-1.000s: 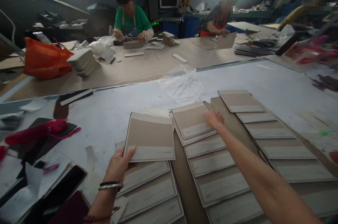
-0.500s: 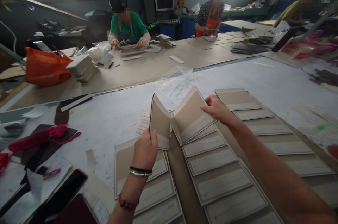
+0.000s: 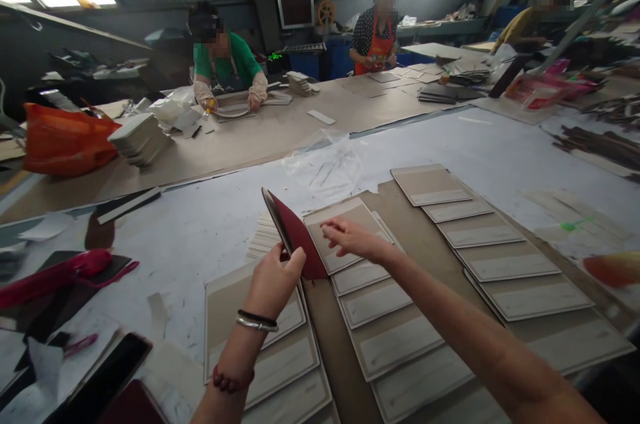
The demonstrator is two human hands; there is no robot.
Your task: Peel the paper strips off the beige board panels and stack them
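My left hand (image 3: 274,277) grips a folded cover (image 3: 295,237) by its lower edge and holds it upright; its dark red outer side faces me. My right hand (image 3: 350,239) hovers with fingers spread just right of that cover, over the top beige card (image 3: 345,231) of the middle row. Three rows of overlapping beige cards lie on the table: a left row (image 3: 265,351), a middle row (image 3: 395,331) and a right row (image 3: 500,257). A small stack of cards (image 3: 263,244) sits behind the held cover.
A brown board (image 3: 400,211) lies under the rows on the white table (image 3: 200,231). A clear plastic bag (image 3: 325,164) lies beyond. Pink tools and dark sheets (image 3: 55,277) clutter the left. An orange bag (image 3: 60,141) and card stacks (image 3: 137,137) sit on the far table, where other people work.
The cover lifted by both hands has been folded shut, now showing its red outside in my left hand. My right hand has let go and moved left and down.
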